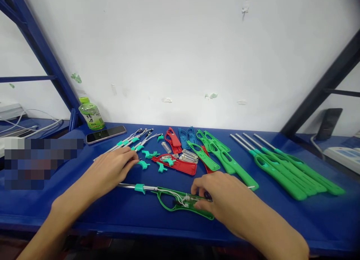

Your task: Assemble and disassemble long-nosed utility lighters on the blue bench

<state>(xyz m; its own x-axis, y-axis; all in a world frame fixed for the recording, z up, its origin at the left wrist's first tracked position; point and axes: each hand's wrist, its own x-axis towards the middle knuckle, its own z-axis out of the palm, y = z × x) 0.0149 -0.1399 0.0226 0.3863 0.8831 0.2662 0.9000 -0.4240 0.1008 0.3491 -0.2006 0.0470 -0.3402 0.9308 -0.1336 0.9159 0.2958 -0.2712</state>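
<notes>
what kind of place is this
Probably a small assembly workbench: a blue metal shelf table strewn with green plastic lighter shells, finished green long-nozzle lighters, and an open green half-assembled lighter under the right hand.

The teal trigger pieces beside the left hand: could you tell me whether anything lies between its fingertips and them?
Nothing visible does. The left hand rests on the blue table, and only bare table separates it from the nearest teal trigger piece.
</notes>
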